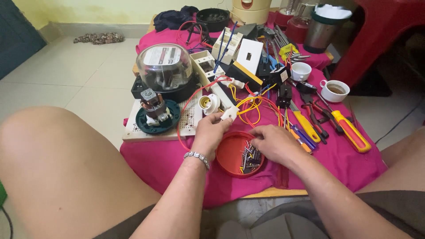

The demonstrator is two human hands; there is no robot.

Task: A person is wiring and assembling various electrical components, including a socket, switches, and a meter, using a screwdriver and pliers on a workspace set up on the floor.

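- Pale floor tiles surround a low bench [274,192] draped in a pink cloth [345,163], seen from above between the person's bare knees.
- Left hand [212,132]: a silver bracelet [197,157] sits on the wrist; thumb and fingers are closed in a pinch on a small white plastic fitting [229,113], held just above the dish's far rim.
- White plastic fitting: short and blocky, its long axis tilted up and away from the hands toward the loose wires. Judged light, rigid and somewhat smooth; best gripped across its flat sides, as it is now.
- Right hand [274,141]: palm down, fingers curled loosely together with the tips among the screws. Whether any screw is pinched cannot be told.
- Red round dish [228,155]: shallow, lying between the two hands, holding a heap of small screws [250,159]. The screws look small, hard, and apt to slip or roll; they lie at mixed angles.
- Beyond the hands: tangled yellow and red wires [252,106] and a white lamp holder [208,104].
- Beyond the left hand: a perforated white board [188,119] carrying a dark green round base [157,117], with a glass-domed meter [164,66] behind.
- Outward of the right hand: a yellow-handled screwdriver [352,130], pliers [316,117] and two white cups [334,90].
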